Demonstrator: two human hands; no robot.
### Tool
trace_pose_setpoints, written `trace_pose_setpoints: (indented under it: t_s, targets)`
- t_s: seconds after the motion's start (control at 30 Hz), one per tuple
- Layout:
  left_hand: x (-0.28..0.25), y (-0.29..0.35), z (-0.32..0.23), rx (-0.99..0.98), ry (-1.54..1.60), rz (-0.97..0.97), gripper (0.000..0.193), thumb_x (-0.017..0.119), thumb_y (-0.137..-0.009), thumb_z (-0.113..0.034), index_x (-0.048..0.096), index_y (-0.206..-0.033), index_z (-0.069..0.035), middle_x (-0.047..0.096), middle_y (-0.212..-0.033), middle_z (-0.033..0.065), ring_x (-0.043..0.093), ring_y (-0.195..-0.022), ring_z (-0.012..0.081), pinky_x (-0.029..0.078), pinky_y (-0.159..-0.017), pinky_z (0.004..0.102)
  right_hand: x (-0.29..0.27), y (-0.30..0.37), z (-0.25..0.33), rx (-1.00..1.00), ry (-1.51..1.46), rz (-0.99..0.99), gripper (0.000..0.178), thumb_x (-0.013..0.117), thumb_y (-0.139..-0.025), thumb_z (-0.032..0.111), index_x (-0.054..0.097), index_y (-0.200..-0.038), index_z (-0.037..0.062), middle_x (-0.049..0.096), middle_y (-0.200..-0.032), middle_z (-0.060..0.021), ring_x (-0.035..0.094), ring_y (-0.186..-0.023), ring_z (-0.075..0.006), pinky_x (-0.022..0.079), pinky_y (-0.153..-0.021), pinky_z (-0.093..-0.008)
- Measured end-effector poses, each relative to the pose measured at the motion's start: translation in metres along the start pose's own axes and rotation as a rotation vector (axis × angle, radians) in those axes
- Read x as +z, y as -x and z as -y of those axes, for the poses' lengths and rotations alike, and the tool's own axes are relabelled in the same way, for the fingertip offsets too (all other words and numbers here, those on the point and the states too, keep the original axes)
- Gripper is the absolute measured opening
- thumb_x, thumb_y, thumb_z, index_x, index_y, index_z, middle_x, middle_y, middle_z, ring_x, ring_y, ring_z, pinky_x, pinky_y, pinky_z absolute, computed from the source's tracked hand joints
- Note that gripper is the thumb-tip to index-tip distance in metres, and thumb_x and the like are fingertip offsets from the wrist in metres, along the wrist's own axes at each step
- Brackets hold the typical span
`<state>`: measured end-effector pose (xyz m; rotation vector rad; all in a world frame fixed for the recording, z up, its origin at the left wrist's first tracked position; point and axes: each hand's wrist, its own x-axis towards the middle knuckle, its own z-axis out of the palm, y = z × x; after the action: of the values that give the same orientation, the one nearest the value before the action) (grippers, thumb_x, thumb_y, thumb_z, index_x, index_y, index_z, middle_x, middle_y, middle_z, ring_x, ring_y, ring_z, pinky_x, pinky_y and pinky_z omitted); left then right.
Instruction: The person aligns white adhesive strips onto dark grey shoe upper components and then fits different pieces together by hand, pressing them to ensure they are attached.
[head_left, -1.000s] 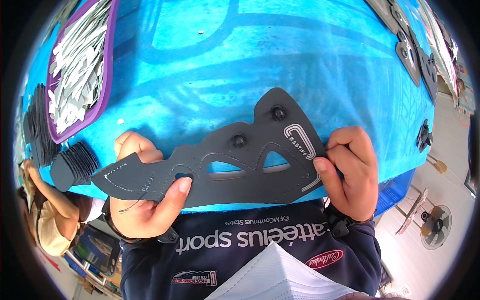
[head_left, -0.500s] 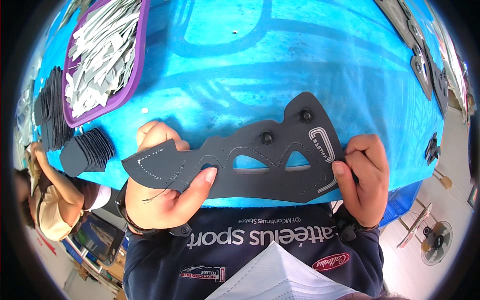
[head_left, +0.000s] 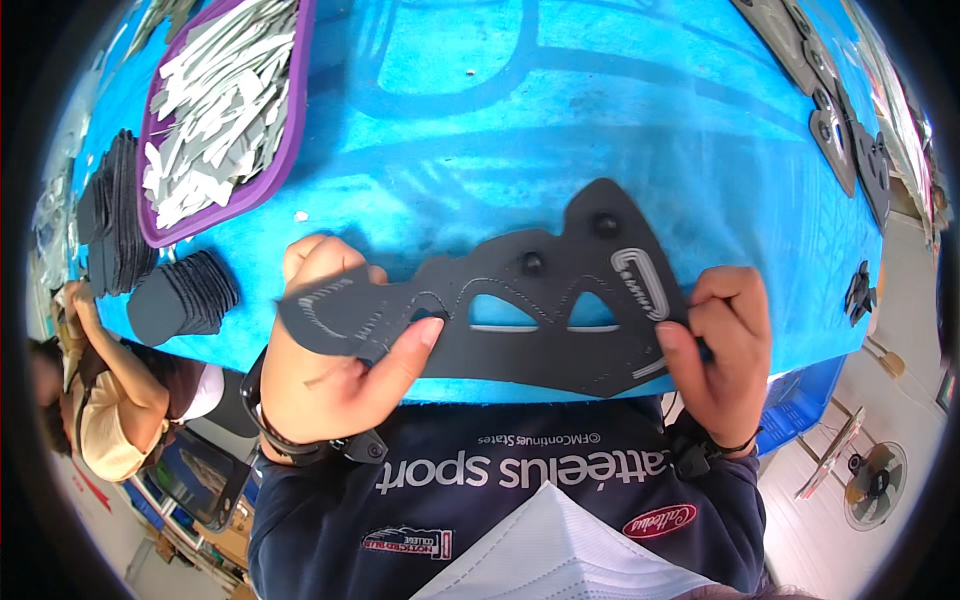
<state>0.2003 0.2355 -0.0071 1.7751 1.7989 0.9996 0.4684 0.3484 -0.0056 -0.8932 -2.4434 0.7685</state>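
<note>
Between my hands I hold a dark grey, flat shaped panel [head_left: 500,350] with stitched lines, two cut-out windows, two round black knobs and white printing at its right end. My left hand [head_left: 335,380] grips the left part, thumb on top near a small cut-out, fingers behind it. The panel's left tip curls over that hand. My right hand [head_left: 725,355] pinches the right edge, thumb in front and the other fingers folded behind. The panel is held up in front of my body at the table's near edge.
A purple tray [head_left: 285,165] full of white and grey scraps lies at the upper left. Beside it stand stacks of dark pads [head_left: 120,225] [head_left: 185,300]. More dark panels [head_left: 835,140] lie along the right of the blue table [head_left: 560,130], near small black pieces [head_left: 859,295]. Another person [head_left: 125,390] sits at left.
My left hand has shifted slightly right, and the panel's left end has moved with it and bent more. The right hand stays almost in place, still gripping the panel.
</note>
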Motion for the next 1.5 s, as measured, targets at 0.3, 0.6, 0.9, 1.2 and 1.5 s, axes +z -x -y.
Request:
trace_pose_setpoints:
  t_s: [0.3,0.6,0.9,1.2,1.5]
  targets:
    - [-0.008,0.014,-0.016,-0.285,0.573,0.033,0.017,0.072,-0.074,0.001,0.064,-0.089,0.004,0.066,-0.087,0.0099,0.061,-0.081,0.0159,0.047,-0.075,0.0285,0.003,0.016,0.012,0.086,-0.857,-0.142,0.015,0.055,-0.092,0.012,0.046,-0.086,0.0017,0.058,-0.092,-0.0116,0.05,-0.073,-0.009,0.041,-0.065,-0.0238]
    - [0.019,0.038,-0.048,-0.187,1.341,-0.236,0.022,0.072,-0.076,-0.003,0.062,-0.094,0.004,0.064,-0.093,0.011,0.065,-0.083,0.0224,0.052,-0.078,0.0349,0.024,0.027,0.045,0.22,-1.44,-0.34,0.038,0.07,-0.078,-0.002,0.055,-0.112,0.0003,0.065,-0.101,-0.0093,0.064,-0.089,-0.0162,0.053,-0.081,-0.0319]
    - [0.035,0.052,-0.081,-0.075,1.353,-0.169,0.026,0.066,-0.081,0.004,0.054,-0.103,-0.003,0.061,-0.096,0.0068,0.061,-0.096,0.0181,0.05,-0.085,0.0343,0.035,0.05,0.076,0.199,-1.792,-0.381,0.03,0.066,-0.079,-0.006,0.058,-0.106,0.0034,0.064,-0.101,-0.0068,0.062,-0.095,-0.0162,0.051,-0.083,-0.0318]
    - [0.04,0.061,-0.087,-0.066,1.543,-0.188,0.029,0.064,-0.083,-0.001,0.051,-0.108,-0.006,0.062,-0.097,0.0072,0.062,-0.09,0.0183,0.05,-0.084,0.0358,0.043,0.059,0.081,0.144,-1.823,-0.231,0.03,0.064,-0.081,-0.006,0.058,-0.108,0.0061,0.061,-0.102,-0.0062,0.059,-0.099,-0.0159,0.049,-0.083,-0.0311]
    - [0.053,0.06,-0.081,0.002,1.355,-0.22,0.071,0.07,-0.073,0.011,0.028,-0.129,-0.003,0.064,-0.092,0.0094,0.065,-0.09,0.0196,0.052,-0.078,0.03,0.063,0.061,0.078,0.114,-1.752,-0.245,0.02,0.063,-0.083,-0.006,0.06,-0.098,0.0069,0.06,-0.098,-0.0035,0.056,-0.093,-0.0127,0.044,-0.078,-0.0272]
